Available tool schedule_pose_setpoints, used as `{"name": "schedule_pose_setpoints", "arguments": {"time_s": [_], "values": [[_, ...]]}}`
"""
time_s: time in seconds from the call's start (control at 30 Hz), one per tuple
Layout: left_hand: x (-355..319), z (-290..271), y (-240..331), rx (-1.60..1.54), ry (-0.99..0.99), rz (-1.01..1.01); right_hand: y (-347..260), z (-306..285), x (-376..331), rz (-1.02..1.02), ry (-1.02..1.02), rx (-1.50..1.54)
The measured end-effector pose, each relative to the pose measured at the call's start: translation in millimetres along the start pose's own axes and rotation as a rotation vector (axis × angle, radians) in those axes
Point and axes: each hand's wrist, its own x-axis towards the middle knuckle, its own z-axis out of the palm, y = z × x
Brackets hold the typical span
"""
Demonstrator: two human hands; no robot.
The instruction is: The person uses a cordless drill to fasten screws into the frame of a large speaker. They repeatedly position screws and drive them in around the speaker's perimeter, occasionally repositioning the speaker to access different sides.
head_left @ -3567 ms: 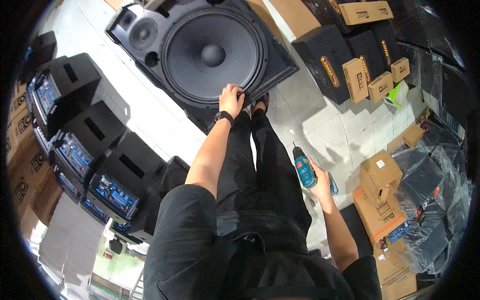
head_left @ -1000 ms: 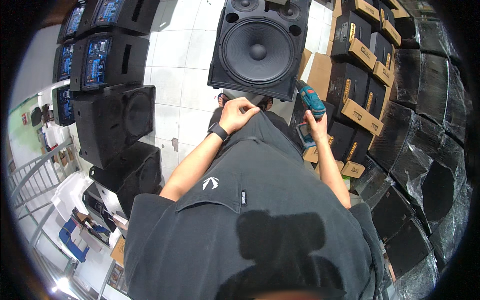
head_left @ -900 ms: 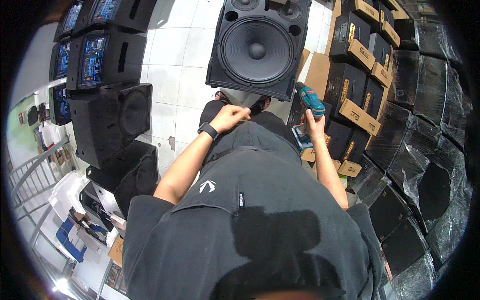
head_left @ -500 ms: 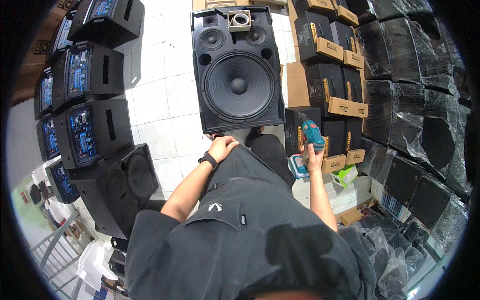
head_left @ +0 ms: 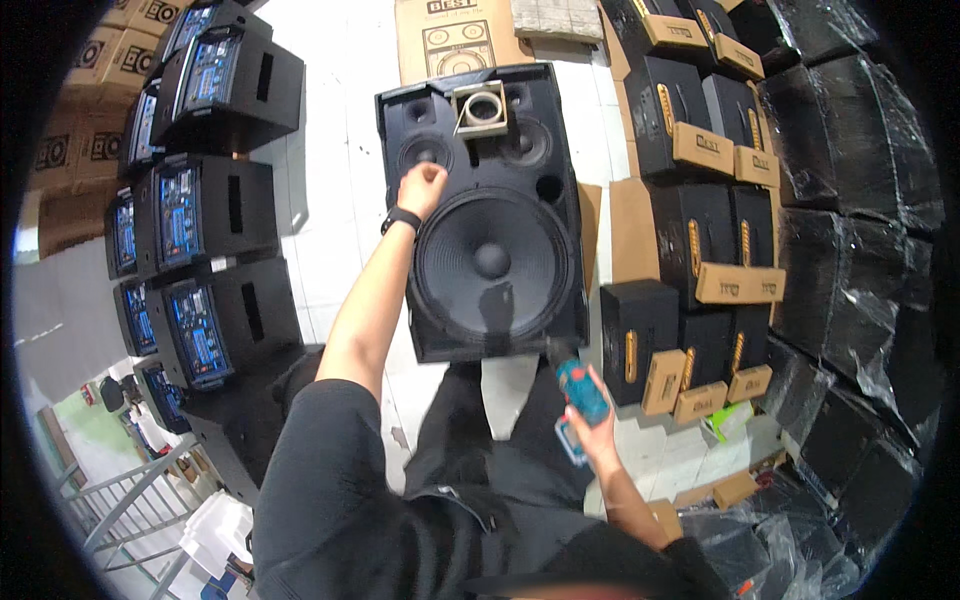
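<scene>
A large black speaker cabinet (head_left: 570,275) lies face up before me, with a big woofer cone (head_left: 455,255) and smaller drivers above it. My left hand (head_left: 423,190) is over the upper left part of the cabinet, beside the small left driver (head_left: 425,150); its fingers are pinched together, and whatever they hold is too small or hidden to make out. In my right hand (head_left: 597,432) is a teal cordless drill (head_left: 582,392), its nose toward the cabinet's lower right corner. A small open box (head_left: 463,128) with a pale ring (head_left: 484,108) in it sits on the cabinet's upper part.
Black amplifier-backed speakers (head_left: 205,225) stand stacked on the left. To the right are black cabinets (head_left: 640,320) with small cardboard boxes (head_left: 740,283), and plastic-wrapped cabinets (head_left: 825,260) beyond. Flat printed cardboard (head_left: 415,45) lies past the cabinet. A metal railing (head_left: 130,510) is at lower left.
My left hand has gone from my thigh up over the cabinet, its fingers now pinched. The drill in my right hand has come inward, closer to the cabinet's lower edge. The view has shifted.
</scene>
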Motion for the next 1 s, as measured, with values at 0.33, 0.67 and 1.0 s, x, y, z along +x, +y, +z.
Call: {"name": "schedule_pose_setpoints", "arguments": {"time_s": [0.33, 0.67, 1.0], "values": [[233, 135, 34, 0.915, -0.110, 0.222, 33, -73, 57, 0.000, 0.019, -0.331], [234, 133, 14, 0.785, -0.071, 0.351, 57, -94, 45, 0.199, 0.049, -0.295], [239, 137, 4, 0.587, 0.142, 0.364, 60, -85, 39, 0.186, 0.012, -0.257]]}}
